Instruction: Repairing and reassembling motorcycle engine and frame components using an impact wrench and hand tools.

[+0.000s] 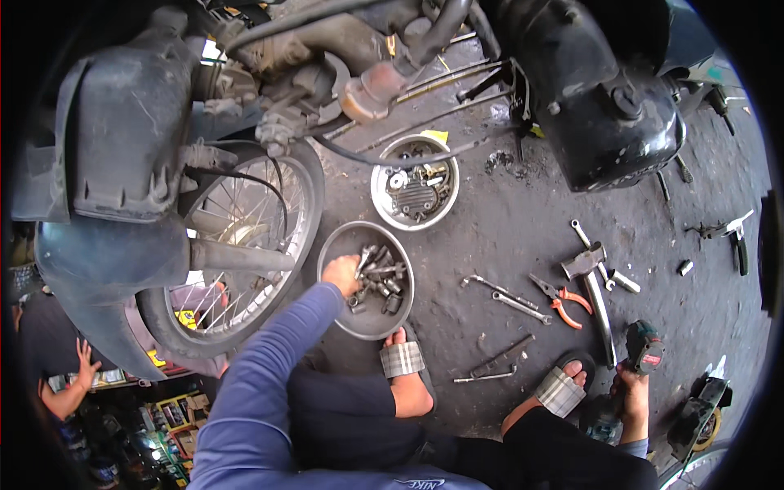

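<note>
My left hand (pixel 341 274) reaches into a round metal bowl (pixel 327 245) of sockets (pixel 384 282). Its fingers are closed among the pieces at the bowl's left side; what they pinch, if anything, is hidden. My right hand (pixel 634 400), low on the right, is wrapped round a green-and-black cordless power tool (pixel 645 347). Part of that tool lies in shadow beside my right leg. A hammer (pixel 598 302) lies just left of the tool, with orange-handled pliers (pixel 562 301) beside it.
Behind the bowl, a second metal bowl (pixel 377 196) holds greasy engine parts. A motorcycle wheel (pixel 309 212) stands on the left, under a motorcycle's body (pixel 122 122). Wrenches (pixel 523 307) lie on the dark floor. Another person's hand (pixel 84 367) shows at the lower left.
</note>
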### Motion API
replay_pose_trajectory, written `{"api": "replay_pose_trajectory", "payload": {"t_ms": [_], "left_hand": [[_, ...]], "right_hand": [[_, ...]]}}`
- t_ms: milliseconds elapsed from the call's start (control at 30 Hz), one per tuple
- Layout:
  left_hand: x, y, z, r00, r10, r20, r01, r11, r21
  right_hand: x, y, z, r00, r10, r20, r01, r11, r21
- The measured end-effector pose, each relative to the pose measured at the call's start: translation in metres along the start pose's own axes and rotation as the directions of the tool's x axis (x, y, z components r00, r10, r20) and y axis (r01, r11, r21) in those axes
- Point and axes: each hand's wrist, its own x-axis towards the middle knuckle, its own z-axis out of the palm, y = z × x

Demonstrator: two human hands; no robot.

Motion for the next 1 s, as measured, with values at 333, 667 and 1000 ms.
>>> {"api": "replay_pose_trajectory", "payload": {"t_ms": [333,667,1000], "left_hand": [[0.017,-0.068,-0.007,0.963,-0.073,0.258,0.253,0.563,-0.787],[0.022,-0.078,0.039,0.983,-0.182,-0.027,0.074,0.524,-0.848],[-0.01,-0.033,0.005,0.925,-0.117,-0.36,0.016,0.963,-0.271]], "right_hand": [[0.001,-0.005,0.008,0.998,0.056,-0.005,-0.056,0.998,-0.002],[0.002,-0.005,0.009,0.999,0.043,-0.006,-0.043,0.999,0.008],[0.0,-0.005,0.009,0.999,0.049,-0.016,-0.048,0.999,0.005]]}}
